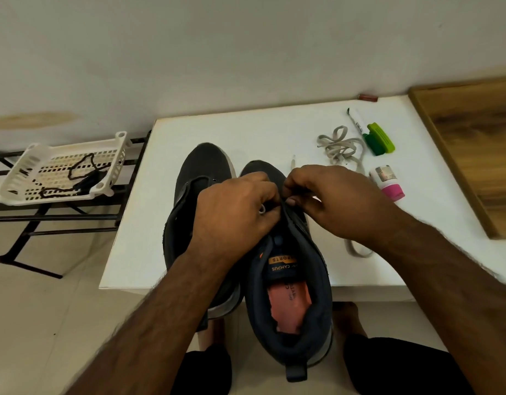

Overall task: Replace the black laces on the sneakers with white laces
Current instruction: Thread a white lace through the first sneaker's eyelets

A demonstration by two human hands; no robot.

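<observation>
A white lace is pinched by the left hand and right hand over the right sneaker (heel overhanging the table). The lace tip could be missed at an eyelet, or the shoe tipped off by a hard pull.

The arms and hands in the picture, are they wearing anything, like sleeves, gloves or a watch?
Nothing is worn that shows. Both forearms are bare as far as the frame reaches, with fine hair along them and no sleeve edge in view. The left hand and right hand have no gloves. No watch or bracelet shows on either wrist, and no ring can be seen on the visible fingers.
</observation>
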